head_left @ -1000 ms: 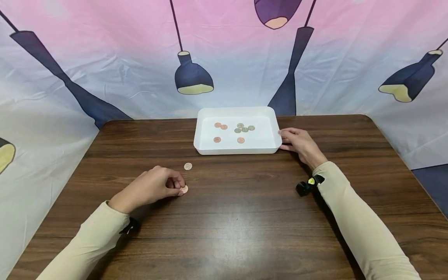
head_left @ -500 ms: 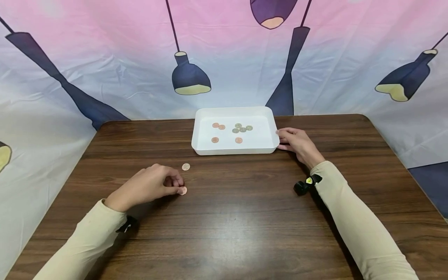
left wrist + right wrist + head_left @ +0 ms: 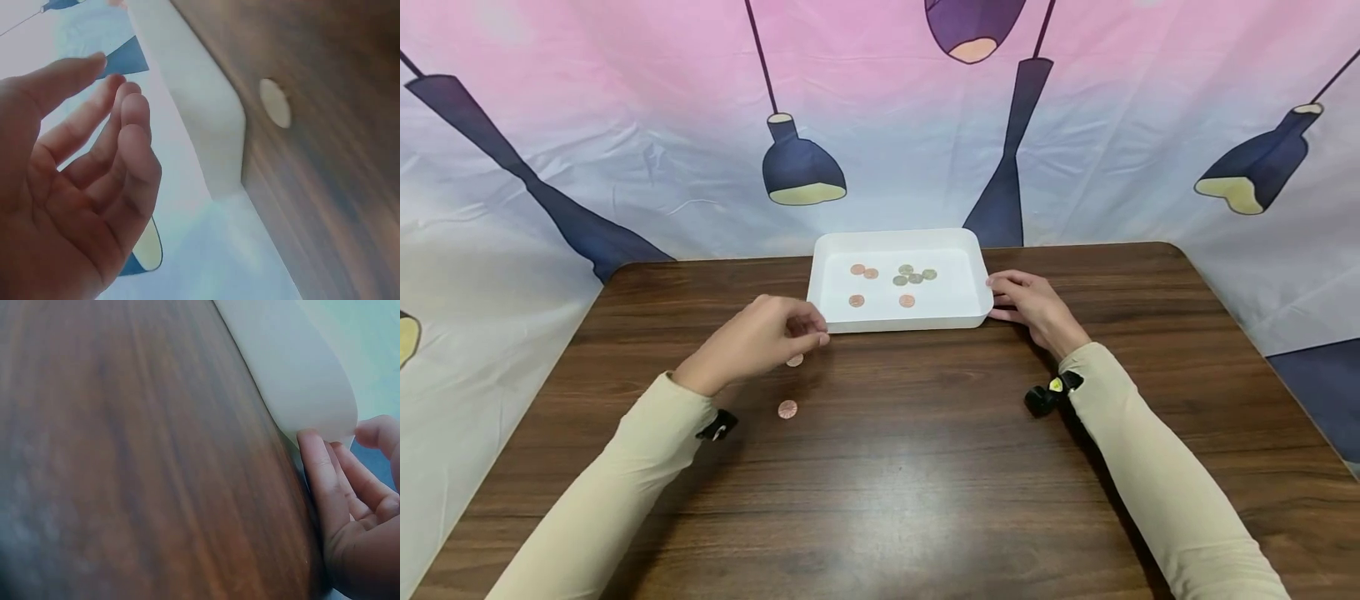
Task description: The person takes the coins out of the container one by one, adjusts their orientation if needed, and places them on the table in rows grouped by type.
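Just off the near left corner of the white tray (image 3: 910, 323), my left hand (image 3: 760, 342) hovers above the table. The left wrist view shows its fingers (image 3: 134, 147) loosely bent, a gap between thumb and fingertips, nothing held. Partly covered by that hand, a coin (image 3: 795, 361) lies on the table, with a copper coin (image 3: 787, 409) nearer to me. At the tray's right end, my right hand (image 3: 1033, 308) holds the edge, one fingertip at the rim and another finger (image 3: 319, 469) against the outer wall. Inside the tray are copper coins (image 3: 857, 301) and greyish coins (image 3: 915, 278).
The dark wooden table (image 3: 895, 467) reaches back to a hanging cloth (image 3: 895, 150) printed with lamps. The tray stands near the table's back edge. A black wrist camera (image 3: 1041, 401) is strapped at the right sleeve.
My left hand has left the copper coin, which stays on the table, and moved up and forward to the tray's near left corner. The right hand keeps its hold.
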### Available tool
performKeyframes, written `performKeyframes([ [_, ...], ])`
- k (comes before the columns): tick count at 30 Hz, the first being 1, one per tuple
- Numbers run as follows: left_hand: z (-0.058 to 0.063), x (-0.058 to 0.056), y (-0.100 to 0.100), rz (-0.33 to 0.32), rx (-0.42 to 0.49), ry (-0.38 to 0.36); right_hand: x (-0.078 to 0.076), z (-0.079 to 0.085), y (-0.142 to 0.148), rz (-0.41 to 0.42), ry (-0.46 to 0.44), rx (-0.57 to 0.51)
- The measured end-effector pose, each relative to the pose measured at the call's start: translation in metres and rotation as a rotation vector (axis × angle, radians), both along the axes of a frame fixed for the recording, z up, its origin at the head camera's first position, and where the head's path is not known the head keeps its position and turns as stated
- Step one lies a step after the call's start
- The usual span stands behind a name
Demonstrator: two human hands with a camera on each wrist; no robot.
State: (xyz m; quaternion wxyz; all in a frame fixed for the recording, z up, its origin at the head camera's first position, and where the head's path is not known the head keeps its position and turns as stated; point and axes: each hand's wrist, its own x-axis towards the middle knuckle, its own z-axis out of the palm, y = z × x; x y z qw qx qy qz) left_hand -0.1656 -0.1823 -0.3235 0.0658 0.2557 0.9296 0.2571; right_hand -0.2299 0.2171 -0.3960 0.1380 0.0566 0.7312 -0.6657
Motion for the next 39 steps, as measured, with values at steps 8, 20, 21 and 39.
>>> performKeyframes([
  [8,-0.002,-0.040,0.025,0.040,0.010,-0.046,0.000,-0.002,0.000,-0.008,-0.002,-0.005],
  [20,-0.014,-0.084,0.065,0.120,0.150,-0.238,-0.002,0.000,0.002,-0.025,0.015,-0.006],
  [21,-0.015,-0.087,0.068,0.137,0.162,-0.254,-0.002,0.001,0.002,-0.025,0.016,-0.005],
  [39,-0.041,-0.113,0.107,0.433,0.229,-0.320,-0.001,-0.001,0.000,-0.035,0.007,-0.024],
])
